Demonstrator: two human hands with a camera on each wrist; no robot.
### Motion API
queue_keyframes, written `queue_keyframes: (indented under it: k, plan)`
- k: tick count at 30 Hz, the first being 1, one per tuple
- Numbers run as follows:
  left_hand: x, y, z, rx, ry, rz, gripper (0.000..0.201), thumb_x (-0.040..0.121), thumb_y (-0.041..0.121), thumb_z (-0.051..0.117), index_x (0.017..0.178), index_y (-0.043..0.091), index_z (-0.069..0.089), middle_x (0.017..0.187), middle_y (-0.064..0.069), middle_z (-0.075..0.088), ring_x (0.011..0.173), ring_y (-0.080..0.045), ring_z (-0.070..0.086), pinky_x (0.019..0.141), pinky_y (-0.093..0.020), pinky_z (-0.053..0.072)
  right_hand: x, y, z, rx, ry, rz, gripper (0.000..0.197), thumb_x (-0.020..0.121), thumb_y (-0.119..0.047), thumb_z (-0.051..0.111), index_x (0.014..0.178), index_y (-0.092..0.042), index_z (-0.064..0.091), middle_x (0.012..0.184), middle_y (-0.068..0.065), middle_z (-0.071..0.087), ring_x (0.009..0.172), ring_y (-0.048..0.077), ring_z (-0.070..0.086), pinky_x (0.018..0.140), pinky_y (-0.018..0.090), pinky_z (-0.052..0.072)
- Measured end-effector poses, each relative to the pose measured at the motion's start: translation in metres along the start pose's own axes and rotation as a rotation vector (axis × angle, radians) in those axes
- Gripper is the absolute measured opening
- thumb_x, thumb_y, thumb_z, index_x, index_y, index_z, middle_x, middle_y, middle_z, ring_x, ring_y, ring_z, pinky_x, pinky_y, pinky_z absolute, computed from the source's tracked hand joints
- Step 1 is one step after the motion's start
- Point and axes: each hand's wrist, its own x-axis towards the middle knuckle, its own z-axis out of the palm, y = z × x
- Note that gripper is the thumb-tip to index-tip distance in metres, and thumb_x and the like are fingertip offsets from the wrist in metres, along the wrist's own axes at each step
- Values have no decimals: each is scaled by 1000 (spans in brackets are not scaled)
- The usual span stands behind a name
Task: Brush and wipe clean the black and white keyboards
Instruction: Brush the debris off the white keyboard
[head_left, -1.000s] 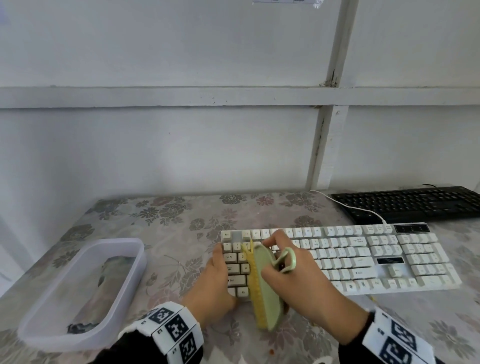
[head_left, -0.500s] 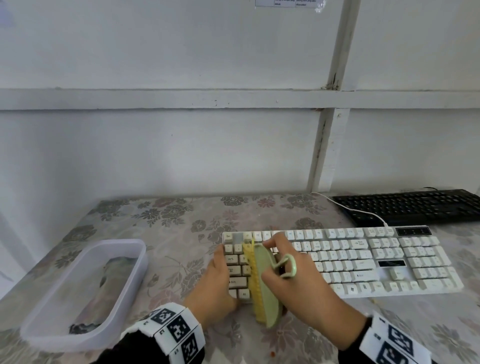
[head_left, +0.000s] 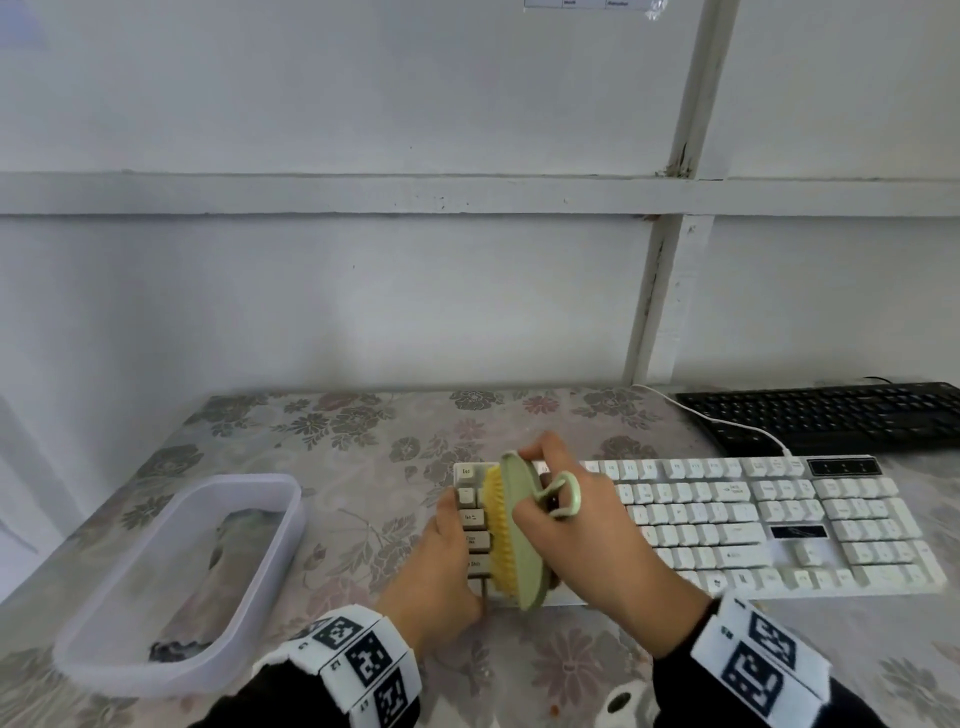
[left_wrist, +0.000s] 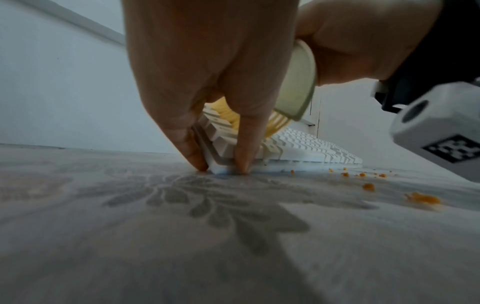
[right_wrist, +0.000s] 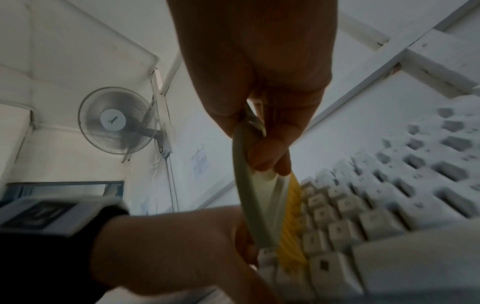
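The white keyboard (head_left: 753, 525) lies across the floral table, and the black keyboard (head_left: 831, 415) sits behind its right end. My right hand (head_left: 571, 519) grips a green brush (head_left: 522, 540) with yellow bristles, fingers through its loop handle. The brush stands on edge, bristles on the keyboard's leftmost key columns. My left hand (head_left: 449, 551) holds the keyboard's near-left corner. In the left wrist view two of its fingers (left_wrist: 193, 152) bracket that corner (left_wrist: 215, 164). The right wrist view shows the brush (right_wrist: 259, 205) against the keys (right_wrist: 363, 216).
A clear plastic tub (head_left: 291, 519) with a dark cloth (head_left: 208, 587) in it stands at the left. Orange crumbs (left_wrist: 423, 199) lie on the table along the keyboard's front edge. A white cable (head_left: 727, 423) runs back to the wall.
The brush has moved away from me along the left key columns, from the keyboard's front edge toward its top row. My left hand has stayed on the corner.
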Motion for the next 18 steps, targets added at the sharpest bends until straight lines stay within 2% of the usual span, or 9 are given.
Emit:
queue_keyframes:
  k: [4,6,9,11,12,14,15,18]
  plan:
    - [1,-4,2,-9,10,-15,96,70,22,69,141,30,3,123,1,46,105,-14,54,91,-33,49,-20,2,2,-54,-150,37,20,89,-13,49,106,-24,47,56,-4,50,41,5,45,41,17,34]
    - [0,-1,0,-10,7,-14,94,73,19,67,140,29,3,122,1,47,104,-14,54,90,-31,49,-24,-3,-3,-52,-180,50,17,88,-15,50,102,-24,49,58,-3,51,43,6,44,42,20,38]
    - [-3,4,-3,25,-19,-23,98,74,14,68,141,27,-2,126,2,42,108,-13,49,93,-25,45,-14,-12,-13,15,-68,36,18,87,-11,51,100,-23,51,58,0,53,41,6,43,39,20,34]
    - [-4,6,-4,35,-36,-36,103,73,14,69,143,24,-7,132,0,38,115,-15,45,99,-27,41,-1,-15,-18,44,47,4,23,86,-7,51,103,-23,51,61,9,56,43,8,43,39,22,33]
    - [-4,7,-5,36,-42,-40,105,74,15,69,143,23,-9,134,0,36,117,-15,44,101,-28,40,5,-14,-18,43,85,-6,26,85,-6,50,104,-23,50,65,14,60,45,11,44,40,23,34]
    - [-4,8,-5,35,-46,-36,104,74,15,69,143,21,-8,134,-1,36,118,-15,43,101,-27,39,12,-12,-14,31,103,-7,27,85,-6,49,106,-24,48,71,17,64,47,20,49,42,26,37]
    - [-4,8,-5,31,-43,-37,102,74,16,69,143,21,-7,132,0,37,117,-15,44,100,-26,40,12,-10,-11,25,86,-1,26,85,-7,49,105,-24,48,70,15,63,47,21,50,42,27,38]
    - [-1,2,-2,10,-18,-27,99,72,23,70,140,27,-1,129,1,41,111,-15,49,97,-31,45,0,-2,1,-11,-16,12,22,88,-8,49,104,-22,47,58,0,54,41,5,47,39,17,35]
